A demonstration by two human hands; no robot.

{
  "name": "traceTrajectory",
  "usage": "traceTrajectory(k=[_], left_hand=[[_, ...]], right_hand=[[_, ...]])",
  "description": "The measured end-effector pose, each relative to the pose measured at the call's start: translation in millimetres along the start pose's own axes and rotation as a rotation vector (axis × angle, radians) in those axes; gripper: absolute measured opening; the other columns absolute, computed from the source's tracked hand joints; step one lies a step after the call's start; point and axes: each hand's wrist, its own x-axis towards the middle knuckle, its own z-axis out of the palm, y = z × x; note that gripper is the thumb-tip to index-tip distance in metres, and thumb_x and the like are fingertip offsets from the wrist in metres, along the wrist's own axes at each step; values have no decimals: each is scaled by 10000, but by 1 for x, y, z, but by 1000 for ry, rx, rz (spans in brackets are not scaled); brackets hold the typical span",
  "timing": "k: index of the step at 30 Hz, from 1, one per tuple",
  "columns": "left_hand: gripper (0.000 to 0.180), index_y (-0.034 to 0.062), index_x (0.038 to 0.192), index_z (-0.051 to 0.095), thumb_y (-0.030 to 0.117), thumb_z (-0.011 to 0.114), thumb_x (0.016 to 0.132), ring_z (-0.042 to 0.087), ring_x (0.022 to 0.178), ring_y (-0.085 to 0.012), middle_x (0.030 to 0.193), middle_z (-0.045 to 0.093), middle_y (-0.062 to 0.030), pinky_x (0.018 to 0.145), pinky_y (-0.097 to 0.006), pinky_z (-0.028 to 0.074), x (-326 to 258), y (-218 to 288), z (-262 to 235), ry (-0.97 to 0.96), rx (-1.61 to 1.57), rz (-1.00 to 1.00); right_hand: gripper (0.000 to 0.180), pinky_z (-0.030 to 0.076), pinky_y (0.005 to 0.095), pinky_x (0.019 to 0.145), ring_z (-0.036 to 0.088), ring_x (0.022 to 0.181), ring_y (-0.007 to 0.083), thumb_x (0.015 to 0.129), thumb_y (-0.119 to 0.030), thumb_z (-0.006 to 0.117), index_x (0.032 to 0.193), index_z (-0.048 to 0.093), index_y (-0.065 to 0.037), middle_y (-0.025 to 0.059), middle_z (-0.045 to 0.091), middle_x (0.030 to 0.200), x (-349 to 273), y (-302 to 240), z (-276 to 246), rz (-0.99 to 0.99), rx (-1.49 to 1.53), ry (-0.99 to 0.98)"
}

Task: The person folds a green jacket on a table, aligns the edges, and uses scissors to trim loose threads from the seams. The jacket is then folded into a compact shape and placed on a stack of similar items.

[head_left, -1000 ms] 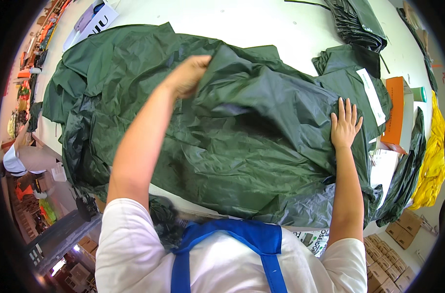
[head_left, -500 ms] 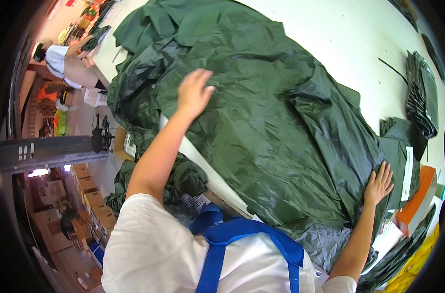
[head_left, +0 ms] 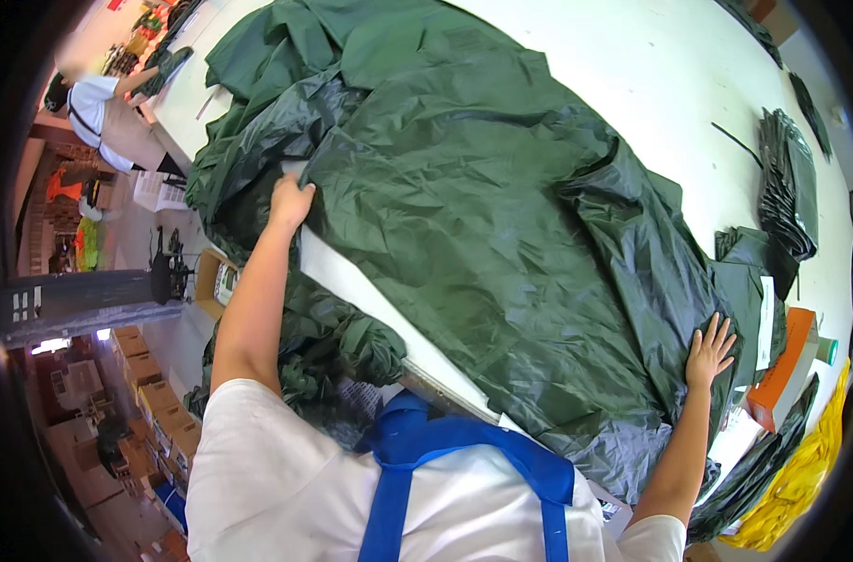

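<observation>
Slid left hand [head_left: 289,202] outward to the large dark green waterproof sheet [head_left: 501,215] spread across the white counter [head_left: 632,66], fingers gripping its edge; right hand [head_left: 708,350] pressed flat, open. Mid-spreading; next needed pulling taut.

Head-worn fisheye, close above table [head_left: 632,56]

bare white table [head_left: 632,66] beyond green sheet [head_left: 501,215], orange box [head_left: 782,361] right
</observation>
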Motion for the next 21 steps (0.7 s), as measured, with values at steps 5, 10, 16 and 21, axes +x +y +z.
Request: traceTrajectory(k=[5, 10, 16, 21], left_hand=[[247, 76, 1041, 585, 232, 607, 851, 534, 1064, -357, 1161, 567, -145, 845, -423, 461, 8, -15, -22, -224, 156, -84], [95, 124, 987, 524, 179, 464, 939, 566, 894, -148, 984, 593, 3, 768, -361, 485, 4, 17, -75, -553, -1137, -46], [175, 51, 963, 570, 76, 444, 844, 608, 886, -215, 926, 639, -71, 829, -324, 462, 44, -46, -46, -257, -293, 9], [349, 181, 1220, 525, 265, 551, 882, 445, 1190, -357, 1249, 516, -140, 1004, -442, 338, -1, 43, -19, 337, -8, 480]], right_hand=[[536, 108, 658, 1049, 89, 1423, 319, 967, -432, 335, 1475, 197, -332, -28, 115, 1556, 4, -1, 18, -27, -21, 106], [527, 103, 625, 1068, 105, 1423, 306, 970, -448, 314, 1473, 197, -344, -42, 125, 1554, -1, 6, 24, -8, -39, 137], [520, 95, 632, 1065, 116, 1419, 313, 973, -450, 302, 1472, 201, -347, -39, 141, 1550, 7, 5, 28, -30, -24, 158], [524, 101, 623, 1069, 121, 1419, 314, 971, -441, 313, 1473, 210, -330, -35, 153, 1547, 0, 9, 26, -23, -41, 184]])
